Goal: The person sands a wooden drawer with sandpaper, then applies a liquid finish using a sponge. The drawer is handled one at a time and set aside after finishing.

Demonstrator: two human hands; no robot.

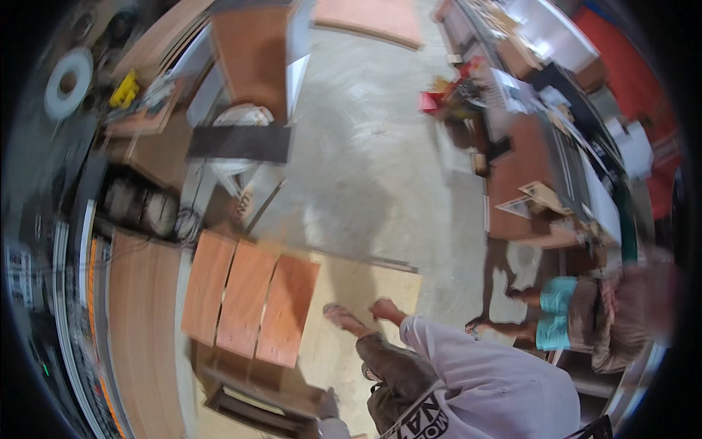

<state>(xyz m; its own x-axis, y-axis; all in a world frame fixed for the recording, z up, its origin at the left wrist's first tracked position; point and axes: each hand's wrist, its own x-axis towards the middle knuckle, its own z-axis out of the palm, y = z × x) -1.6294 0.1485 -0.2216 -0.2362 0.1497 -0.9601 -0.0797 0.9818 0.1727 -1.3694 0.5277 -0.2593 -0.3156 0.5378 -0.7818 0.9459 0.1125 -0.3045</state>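
Observation:
My left hand [329,404] is low in the picture, beside the dark open wooden frame [252,410]. Blur keeps me from telling whether it touches the frame or how its fingers lie. My right hand [387,311] hangs below its pale sleeve, over a light plywood sheet [318,344] on the floor, near my sandalled foot [344,319]. Its fingers are smeared, and I make out nothing in them. Left of the plywood, three reddish wooden panels [248,300] lie side by side, with narrow gaps between them.
A person [596,314] in teal shorts is at the right, by a cluttered workbench [526,161]. A stool with a dark board [240,143] across it stands ahead on the left. Long boards [146,336] lie along the left. Another panel [369,18] is at the far end.

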